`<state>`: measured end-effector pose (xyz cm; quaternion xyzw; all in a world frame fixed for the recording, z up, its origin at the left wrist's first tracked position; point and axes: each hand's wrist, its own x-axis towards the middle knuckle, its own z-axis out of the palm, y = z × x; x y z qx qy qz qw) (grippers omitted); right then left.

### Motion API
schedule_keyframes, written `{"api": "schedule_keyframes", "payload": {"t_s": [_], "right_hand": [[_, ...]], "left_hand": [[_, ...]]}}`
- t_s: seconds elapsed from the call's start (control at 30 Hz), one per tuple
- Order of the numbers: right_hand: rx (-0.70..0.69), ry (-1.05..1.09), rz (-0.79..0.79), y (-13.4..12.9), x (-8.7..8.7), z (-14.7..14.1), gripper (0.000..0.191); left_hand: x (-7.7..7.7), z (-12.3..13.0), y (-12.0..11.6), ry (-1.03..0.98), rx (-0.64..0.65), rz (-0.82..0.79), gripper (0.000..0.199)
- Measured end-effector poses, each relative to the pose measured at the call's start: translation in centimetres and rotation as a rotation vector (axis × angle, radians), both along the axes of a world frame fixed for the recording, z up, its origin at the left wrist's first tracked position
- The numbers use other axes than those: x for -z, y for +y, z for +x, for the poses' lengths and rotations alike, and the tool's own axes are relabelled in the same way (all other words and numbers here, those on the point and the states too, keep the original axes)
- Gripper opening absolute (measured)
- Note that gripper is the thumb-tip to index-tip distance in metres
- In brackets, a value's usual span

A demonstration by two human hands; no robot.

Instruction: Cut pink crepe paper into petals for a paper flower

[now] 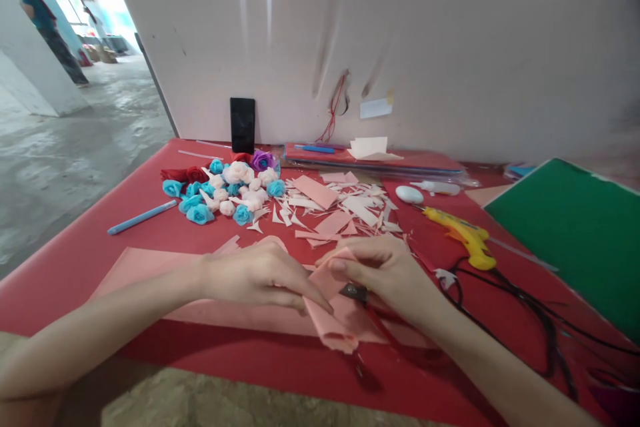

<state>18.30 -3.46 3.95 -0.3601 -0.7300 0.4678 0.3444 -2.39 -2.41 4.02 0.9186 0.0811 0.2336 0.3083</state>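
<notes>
My left hand (265,278) and my right hand (373,267) are both closed on a folded piece of pink paper (325,310), low over the front of the red table. The left fingers press along its near side, and the right thumb and fingers pinch its upper corner. A dark metal piece with a pivot, apparently part of a pair of scissors (354,291), shows below my right hand, with a red part behind it. Whether the hand touches it I cannot tell. A larger pink sheet (215,310) lies flat under my hands.
Blue, white, red and purple paper flowers (240,190) are heaped at the back left, beside paper scraps (360,207). A yellow glue gun (465,237) with black cables lies right, near a green board (570,240). A phone (243,125) leans upright; a blue pen (143,217) lies left.
</notes>
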Motion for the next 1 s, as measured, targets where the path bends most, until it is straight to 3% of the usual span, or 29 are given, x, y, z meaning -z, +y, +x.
{"api": "schedule_keyframes", "payload": {"t_s": [0.13,0.27,0.37,0.8,1.0], "right_hand": [[0.04,-0.032,0.266,-0.1,-0.7,-0.2,0.011],[0.047,-0.051,0.406,-0.5,-0.9,-0.3,0.014],[0.075,-0.086,0.523,-0.7,-1.0,-0.1,0.018],[-0.029,-0.122,0.359,-0.8,-1.7,-0.4,0.031],[0.014,-0.161,0.393,-1.0,-1.5,-0.5,0.031]], "left_hand": [[0.0,0.1,0.0,0.007,-0.107,-0.03,0.023],[0.1,0.2,-0.1,0.022,-0.288,0.026,0.025],[0.3,0.3,-0.3,-0.023,-0.346,0.0,0.023],[0.1,0.4,-0.4,-0.086,-0.384,-0.049,0.02],[0.2,0.5,-0.5,-0.083,-0.403,-0.038,0.025]]}}
